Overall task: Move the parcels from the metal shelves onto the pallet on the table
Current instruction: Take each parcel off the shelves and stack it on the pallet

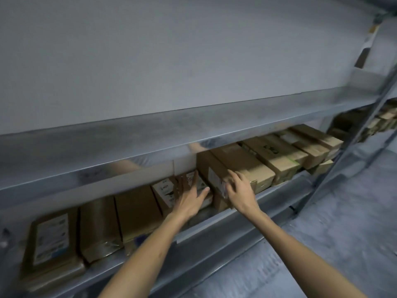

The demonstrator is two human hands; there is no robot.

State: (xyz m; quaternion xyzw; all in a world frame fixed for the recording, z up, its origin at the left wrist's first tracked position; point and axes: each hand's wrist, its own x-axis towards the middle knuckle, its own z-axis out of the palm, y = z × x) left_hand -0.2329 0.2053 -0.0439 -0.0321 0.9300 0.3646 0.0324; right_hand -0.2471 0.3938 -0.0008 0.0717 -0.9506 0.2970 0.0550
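Reaching under the metal shelf (pixel 150 134), the left hand (pixel 189 196) lies flat, fingers spread, on a small labelled parcel (pixel 164 193). Just right of it, the right hand (pixel 239 190) rests with fingers splayed on the near end of a large brown parcel (pixel 238 162).

The rear parts of the parcels (pixel 137 203) are hidden behind the front lip of the upper shelf (pixel 150 136). The print on their labels (pixel 50 239) is smeared beyond reading. The boxes (pixel 384 119) beyond the upright post (pixel 353 134) are blurred, and both forearms (pixel 137 261) are cut off by the lower edge.
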